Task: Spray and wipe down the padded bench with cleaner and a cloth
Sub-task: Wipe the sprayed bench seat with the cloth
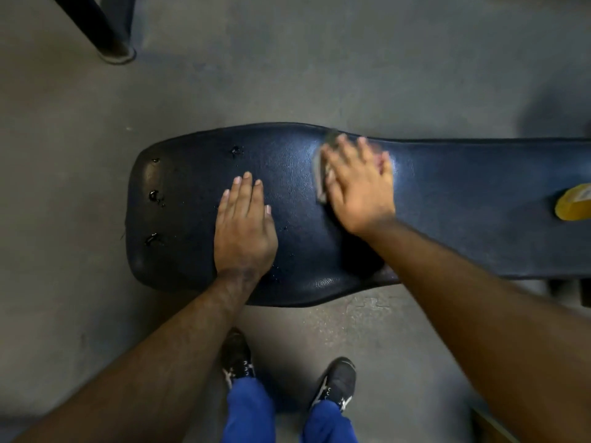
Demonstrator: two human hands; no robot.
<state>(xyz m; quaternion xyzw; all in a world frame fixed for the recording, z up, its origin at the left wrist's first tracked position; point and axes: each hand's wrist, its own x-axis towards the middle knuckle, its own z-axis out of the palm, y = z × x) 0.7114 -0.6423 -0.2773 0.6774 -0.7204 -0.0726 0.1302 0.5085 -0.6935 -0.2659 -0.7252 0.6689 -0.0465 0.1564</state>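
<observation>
shoes (pixel 335 383): on the floor, just by the near edge of the surface (pixel 463 193).
left hand (pixel 244 228): flat on the surface, fingers straight, holding nothing.
right hand (pixel 359 183): flat, fingers spread, pressing the cloth (pixel 321 174) down near the far edge; blurry.
drops (pixel 155 196): wet blobs at the left end, not wiped yet.
wipe tip: press hard, make long strokes toward the drops, cover both edges.
bottle (pixel 574 203): yellow, on the surface far right; maybe the cleaner.

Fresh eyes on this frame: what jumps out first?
The dark blue padded bench spans the middle, with both hands on it: the left hand lies flat, the right hand presses a grey cloth, motion-blurred. Dark glossy marks dot the pad's left end, and a yellow container sits at the right edge.
</observation>
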